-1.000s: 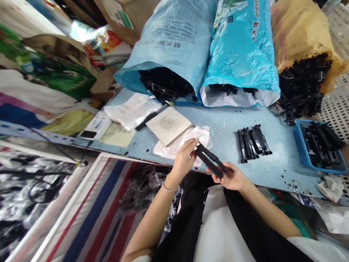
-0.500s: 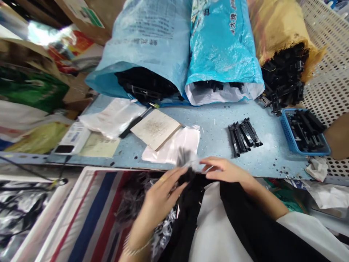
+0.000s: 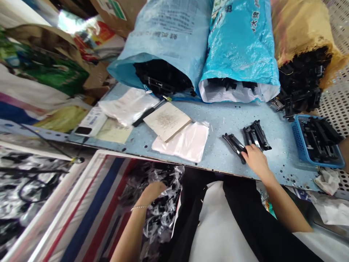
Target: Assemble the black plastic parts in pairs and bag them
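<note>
My right hand [image 3: 255, 159] lies at the front of the blue speckled tabletop [image 3: 218, 160], its fingers on a long black plastic part [image 3: 234, 145]. A small group of similar black parts [image 3: 256, 135] sits just beyond it. My left hand [image 3: 152, 192] is below the table edge, on a heap of clear plastic bags holding black parts [image 3: 160, 207]. Its fingers are partly hidden, so I cannot tell whether they grip the bag. A white plastic sheet [image 3: 181, 142] and a speckled square board [image 3: 167, 121] lie left of my right hand.
Blue and yellowed sacks [image 3: 234, 47] full of black parts stand along the back of the table. A blue basket [image 3: 316, 142] of black parts sits at the right. Papers, a white box and a black-handled tool lie at the left.
My hands have separated: the left has dropped below the table edge onto the bag heap, and the right has reached right to the black parts, whose neat row is now pulled apart.
</note>
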Tool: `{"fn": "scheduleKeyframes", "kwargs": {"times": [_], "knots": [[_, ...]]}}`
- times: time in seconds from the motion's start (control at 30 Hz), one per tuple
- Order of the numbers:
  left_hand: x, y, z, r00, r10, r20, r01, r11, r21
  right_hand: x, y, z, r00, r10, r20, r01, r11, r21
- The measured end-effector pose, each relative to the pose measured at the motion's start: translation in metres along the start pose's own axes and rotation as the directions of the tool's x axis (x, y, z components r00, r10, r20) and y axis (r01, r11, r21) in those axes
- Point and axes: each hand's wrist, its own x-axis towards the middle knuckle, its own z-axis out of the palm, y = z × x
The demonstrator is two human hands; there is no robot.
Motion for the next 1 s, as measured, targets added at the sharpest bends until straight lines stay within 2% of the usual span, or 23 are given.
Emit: {"fn": "scheduleKeyframes", "kwargs": {"times": [0.07,0.1,0.13,0.17,0.2,0.23,0.27,0.33,0.4,0.5,0.53,0.6,0.7,0.77,0.87,0.93,1.0], "knots": [[0.003,0.035,-0.017,0.977,0.041,-0.210,-0.052,0.997,-0.049,0.005,-0.005,0.002,1.000,-0.022,-0.008,0.023,0.974,0.225],[0.006,0.057,-0.025,0.919,0.103,-0.381,-0.137,0.989,-0.063,0.009,-0.009,0.004,0.999,-0.041,-0.020,0.045,0.930,0.364],[0.012,0.080,-0.033,0.807,0.187,-0.560,-0.246,0.969,-0.031,0.013,-0.015,0.007,0.998,-0.055,-0.026,0.061,0.861,0.504],[0.020,0.104,-0.041,0.674,0.257,-0.692,-0.311,0.949,0.049,0.017,-0.021,0.010,0.998,-0.058,-0.016,0.055,0.772,0.633],[0.029,0.125,-0.048,0.573,0.303,-0.761,-0.320,0.938,0.133,0.020,-0.027,0.013,0.998,-0.053,0.015,0.025,0.672,0.740],[0.040,0.143,-0.054,0.516,0.336,-0.788,-0.309,0.931,0.195,0.022,-0.034,0.015,0.997,-0.042,0.059,-0.024,0.573,0.819],[0.050,0.155,-0.060,0.493,0.357,-0.794,-0.298,0.926,0.231,0.023,-0.039,0.016,0.994,-0.030,0.106,-0.079,0.482,0.872],[0.066,0.165,-0.072,0.510,0.359,-0.781,-0.310,0.924,0.222,0.023,-0.046,0.016,0.982,-0.009,0.186,-0.174,0.324,0.930],[0.076,0.157,-0.083,0.578,0.307,-0.756,-0.375,0.923,0.088,0.020,-0.048,0.014,0.969,-0.005,0.247,-0.242,0.173,0.955],[0.078,0.136,-0.097,0.719,0.187,-0.670,-0.446,0.863,-0.238,0.018,-0.052,0.014,0.945,-0.034,0.326,-0.328,-0.079,0.941],[0.077,0.130,-0.100,0.751,0.159,-0.640,-0.449,0.835,-0.319,0.020,-0.055,0.015,0.939,-0.045,0.341,-0.344,-0.160,0.925],[0.075,0.125,-0.103,0.771,0.129,-0.623,-0.450,0.803,-0.391,0.026,-0.066,0.016,0.928,-0.074,0.366,-0.371,-0.307,0.877],[0.075,0.127,-0.102,0.753,0.112,-0.649,-0.451,0.805,-0.385,0.043,-0.092,0.015,0.904,-0.193,0.382,-0.426,-0.482,0.765],[0.076,0.130,-0.099,0.744,0.109,-0.659,-0.452,0.808,-0.377,0.056,-0.113,0.012,0.898,-0.284,0.336,-0.440,-0.573,0.691],[0.073,0.132,-0.095,0.728,0.095,-0.679,-0.452,0.811,-0.371,0.073,-0.140,0.016,0.910,-0.326,0.256,-0.411,-0.627,0.661],[0.067,0.129,-0.094,0.677,0.078,-0.732,-0.477,0.804,-0.355,0.082,-0.152,0.025,0.912,-0.306,0.272,-0.407,-0.606,0.684],[0.058,0.124,-0.095,0.559,0.143,-0.817,-0.545,0.806,-0.232,0.088,-0.158,0.035,0.907,-0.274,0.319,-0.421,-0.583,0.695]]}}
